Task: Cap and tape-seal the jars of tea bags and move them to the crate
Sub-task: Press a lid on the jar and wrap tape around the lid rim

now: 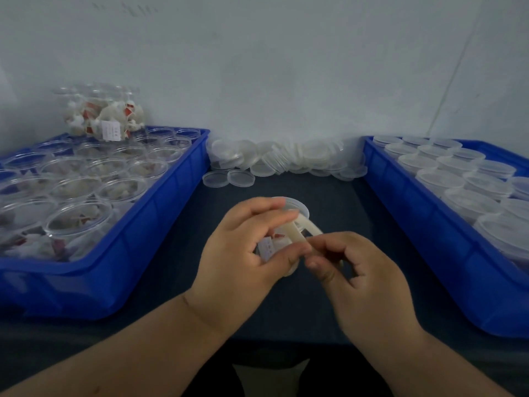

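Note:
My left hand [243,247] grips a clear capped jar of tea bags [297,209], tilted on its side above the dark table; most of the jar is hidden by the fingers. My right hand [352,270] pinches a cream roll of tape [303,229] that lies against the jar near its cap. The two hands touch at the thumbs in the middle of the view.
A blue crate [160,224] on the left holds several open jars of tea bags, with more jars stacked at its back. A blue crate [406,202] on the right holds several capped jars. A heap of clear lids [286,159] lies against the back wall.

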A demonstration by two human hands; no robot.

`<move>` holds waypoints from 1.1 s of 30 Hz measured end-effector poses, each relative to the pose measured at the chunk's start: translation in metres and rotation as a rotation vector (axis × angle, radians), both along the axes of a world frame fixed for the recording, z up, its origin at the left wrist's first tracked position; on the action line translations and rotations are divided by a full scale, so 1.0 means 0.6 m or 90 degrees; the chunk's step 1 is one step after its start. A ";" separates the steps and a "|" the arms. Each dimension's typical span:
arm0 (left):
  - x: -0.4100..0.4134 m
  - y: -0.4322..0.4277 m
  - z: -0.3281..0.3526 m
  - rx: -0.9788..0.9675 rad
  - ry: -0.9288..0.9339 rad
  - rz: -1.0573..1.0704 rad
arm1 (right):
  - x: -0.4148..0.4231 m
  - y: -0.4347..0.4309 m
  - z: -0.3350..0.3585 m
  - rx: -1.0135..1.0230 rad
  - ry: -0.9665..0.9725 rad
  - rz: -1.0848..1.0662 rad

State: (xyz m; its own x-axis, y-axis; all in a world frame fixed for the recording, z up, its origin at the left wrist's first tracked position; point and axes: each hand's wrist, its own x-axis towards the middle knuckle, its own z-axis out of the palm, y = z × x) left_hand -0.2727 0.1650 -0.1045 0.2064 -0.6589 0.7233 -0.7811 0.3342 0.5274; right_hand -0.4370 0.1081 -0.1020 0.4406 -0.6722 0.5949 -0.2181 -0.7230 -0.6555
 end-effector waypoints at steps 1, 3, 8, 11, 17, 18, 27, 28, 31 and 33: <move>-0.001 0.000 0.002 -0.035 -0.034 0.018 | 0.001 0.001 0.000 -0.016 -0.001 -0.006; -0.003 -0.002 0.005 -0.065 -0.067 0.040 | 0.001 0.003 0.002 -0.038 0.002 -0.011; 0.000 -0.003 0.011 -0.033 -0.095 0.045 | -0.002 0.008 0.007 -0.006 0.005 0.013; 0.002 -0.007 0.017 0.000 -0.151 0.035 | -0.005 0.007 0.005 -0.012 0.022 0.000; -0.002 -0.007 0.022 0.003 -0.215 0.048 | -0.005 0.007 0.006 -0.023 0.042 -0.022; -0.004 -0.008 0.022 0.000 -0.220 0.055 | -0.004 0.006 0.007 -0.027 0.043 -0.023; -0.007 0.003 0.041 0.237 -0.116 -0.014 | 0.013 -0.024 0.018 -0.102 0.250 -0.077; -0.004 0.002 0.043 0.261 -0.108 -0.034 | 0.013 -0.030 0.019 -0.093 0.268 -0.061; 0.004 -0.004 0.046 0.289 -0.103 -0.055 | 0.008 -0.045 0.016 -0.029 0.252 -0.003; 0.009 -0.008 0.039 0.249 -0.195 0.006 | 0.003 -0.050 0.011 0.043 0.214 0.025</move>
State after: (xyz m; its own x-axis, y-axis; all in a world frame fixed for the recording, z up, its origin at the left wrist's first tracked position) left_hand -0.2675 0.1602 -0.0811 0.0300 -0.8921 0.4508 -0.9221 0.1493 0.3569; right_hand -0.4349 0.0779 -0.0957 0.6302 -0.6839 0.3675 -0.4029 -0.6927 -0.5982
